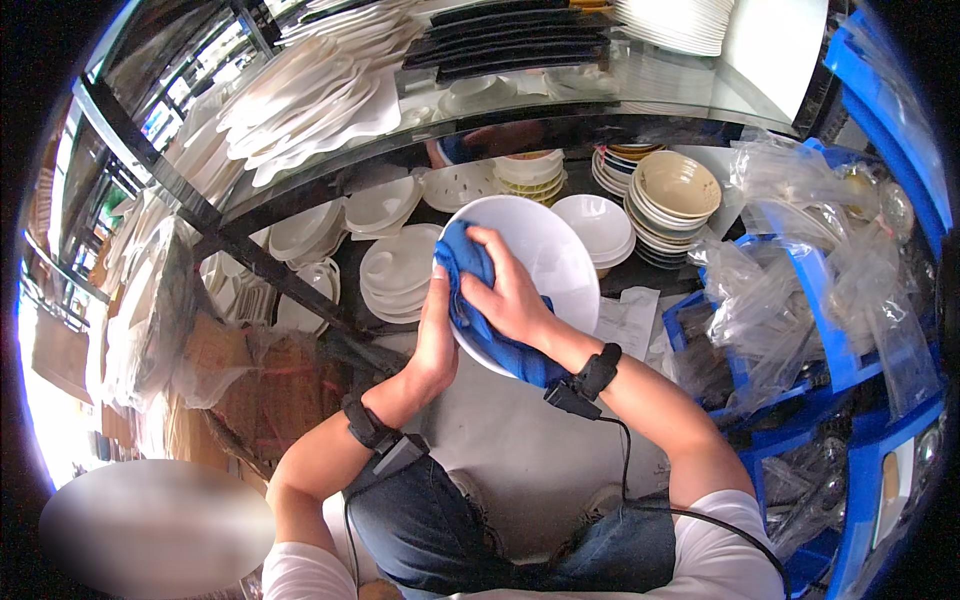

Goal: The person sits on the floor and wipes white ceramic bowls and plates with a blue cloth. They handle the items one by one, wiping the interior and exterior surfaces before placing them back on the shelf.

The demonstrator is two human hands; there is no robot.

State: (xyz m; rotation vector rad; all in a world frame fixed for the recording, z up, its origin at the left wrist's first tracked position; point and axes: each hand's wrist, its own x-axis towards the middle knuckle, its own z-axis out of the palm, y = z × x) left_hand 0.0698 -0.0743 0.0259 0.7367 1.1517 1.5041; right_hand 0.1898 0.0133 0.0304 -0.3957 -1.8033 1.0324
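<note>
A large white bowl (564, 259) is held up in front of me, its inside tilted toward me. My left hand (436, 330) grips its left rim, with the thumb over the edge; the fingers behind are hidden. Inside the bowl, my right hand (510, 292) is closed on a blue cloth (469, 259) and presses it against the left inner wall. The rest of the cloth hangs under my right wrist, across the lower rim. Each wrist wears a black strap with a small device and a cable.
Stacked white bowls (596, 229), beige bowls (679, 184) and white plates (401, 274) stand on the lower shelf. Above, a glass shelf (652, 90) carries white plates (315, 112) and black trays (517, 37). Blue bins (817, 300) with plastic bags stand right; cardboard boxes (281, 397) lie left.
</note>
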